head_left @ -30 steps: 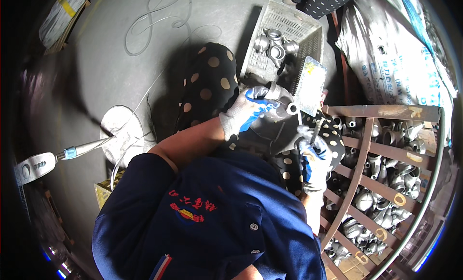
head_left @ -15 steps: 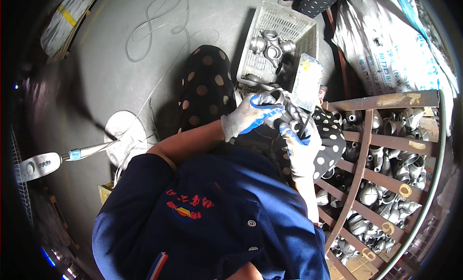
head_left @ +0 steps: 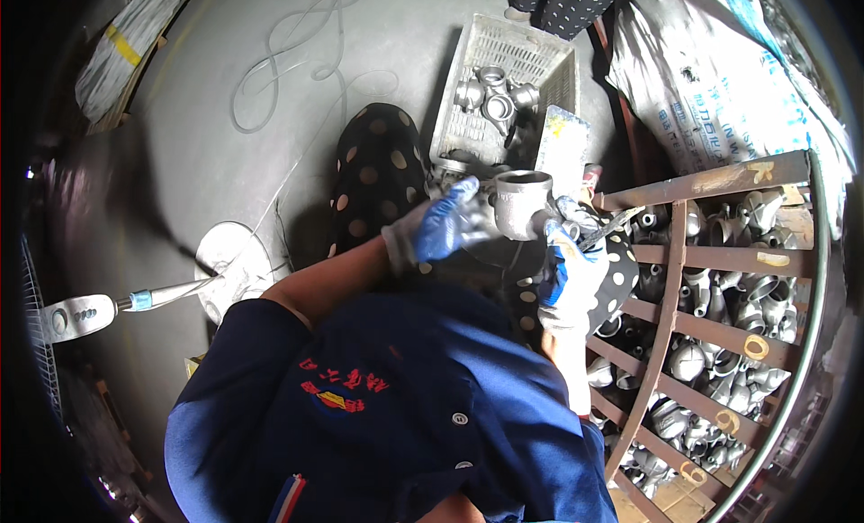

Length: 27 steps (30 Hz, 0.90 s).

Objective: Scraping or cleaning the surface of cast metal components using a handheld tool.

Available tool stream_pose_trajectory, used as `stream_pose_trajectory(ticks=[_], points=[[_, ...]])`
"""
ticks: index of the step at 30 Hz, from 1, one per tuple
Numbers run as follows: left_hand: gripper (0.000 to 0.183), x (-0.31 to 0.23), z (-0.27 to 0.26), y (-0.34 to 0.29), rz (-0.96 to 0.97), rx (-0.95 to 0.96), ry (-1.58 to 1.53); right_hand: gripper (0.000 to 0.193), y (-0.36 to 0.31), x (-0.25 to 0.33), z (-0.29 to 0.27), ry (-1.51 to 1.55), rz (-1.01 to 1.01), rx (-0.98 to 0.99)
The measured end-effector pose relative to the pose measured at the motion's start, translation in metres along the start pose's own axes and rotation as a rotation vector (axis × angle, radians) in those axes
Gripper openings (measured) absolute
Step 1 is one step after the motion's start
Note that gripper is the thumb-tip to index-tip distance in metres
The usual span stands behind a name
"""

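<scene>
A grey metal pipe fitting [head_left: 522, 208] with a wide round mouth is raised over my lap. My right hand [head_left: 571, 275], in a white glove with blue coating, grips it by its lower right side. A thin dark strip-like tool [head_left: 614, 226] sticks out beside that hand; how it is held is hidden. To the left of the fitting is my left hand [head_left: 436, 228], gloved alike, apart from it and smeared by motion, its fingers extended and nothing seen in them. More metal fittings [head_left: 454, 170] lie just beyond my hands.
A white plastic crate [head_left: 454, 118] ahead holds several fittings. A pale rectangular board or box [head_left: 562, 149] leans at its near right corner. On the right, a rusty barred rack [head_left: 675, 298] contains many castings. A white sack [head_left: 693, 91], floor hose [head_left: 270, 64] and fan-like stand [head_left: 234, 253] surround me.
My left hand has let go of the fitting and drawn back to the left. The fitting now shows larger, its wide mouth upward, in my right hand. The view has shifted slightly.
</scene>
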<state>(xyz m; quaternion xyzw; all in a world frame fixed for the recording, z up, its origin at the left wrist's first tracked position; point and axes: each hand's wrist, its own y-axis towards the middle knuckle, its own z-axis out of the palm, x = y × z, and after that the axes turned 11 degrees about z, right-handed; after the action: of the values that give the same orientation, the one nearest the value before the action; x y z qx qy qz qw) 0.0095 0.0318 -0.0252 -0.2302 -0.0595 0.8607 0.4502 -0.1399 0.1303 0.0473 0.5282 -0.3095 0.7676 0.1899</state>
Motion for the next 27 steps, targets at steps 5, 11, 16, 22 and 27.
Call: stream_pose_trajectory(ticks=[5,11,16,22,27], points=[[0.06,0.009,0.021,0.024,0.231,0.452,-0.076,0.037,-0.014,-0.004,0.019,-0.102,0.146,0.033],[0.054,-0.006,0.014,0.027,0.226,0.321,0.061,0.048,-0.002,0.007,0.014,-0.104,-0.074,0.106],[0.064,-0.003,0.012,0.019,0.038,0.507,-0.131,0.063,0.024,-0.022,0.003,-0.184,0.034,0.164],[0.068,-0.016,0.01,0.016,0.091,0.111,0.035,0.049,0.078,-0.049,-0.06,-0.495,0.022,0.051],[0.065,-0.02,0.013,0.028,0.055,0.126,-0.041,0.038,0.138,-0.054,-0.102,-0.602,0.133,0.058]])
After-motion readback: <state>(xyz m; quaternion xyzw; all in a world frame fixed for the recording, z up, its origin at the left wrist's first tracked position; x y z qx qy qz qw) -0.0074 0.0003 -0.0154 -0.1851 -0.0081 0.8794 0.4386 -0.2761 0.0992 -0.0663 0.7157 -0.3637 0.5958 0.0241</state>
